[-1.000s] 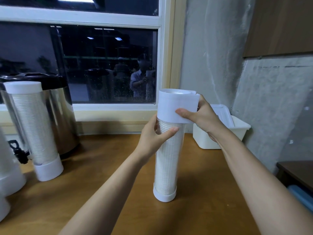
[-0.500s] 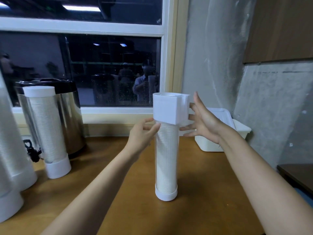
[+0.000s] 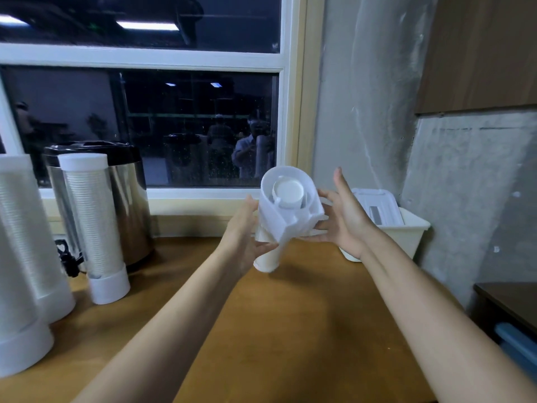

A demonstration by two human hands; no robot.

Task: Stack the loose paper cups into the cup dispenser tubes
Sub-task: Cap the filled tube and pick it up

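A clear dispenser tube [image 3: 266, 257] filled with stacked paper cups is tipped over in the air above the wooden table [image 3: 290, 330], and its white square cap [image 3: 290, 205] faces me. My left hand [image 3: 244, 237] supports the tube from the left and below with relaxed fingers. Spread, straight fingers of my right hand [image 3: 345, 219] touch the cap's right side. The tube's lower end is blurred. No loose cups are in view.
Three more filled dispenser tubes stand at the left, one [image 3: 96, 228] in front of a steel urn [image 3: 130, 205] and two larger [image 3: 26, 242] near the edge. A white lidded bin [image 3: 389, 231] sits by the concrete wall. A dark side table [image 3: 511, 298] is lower right.
The tube stood upright on the table with both hands at its cap; now it is off the table and tipped toward me. Both hands have loosened their grip and opened.
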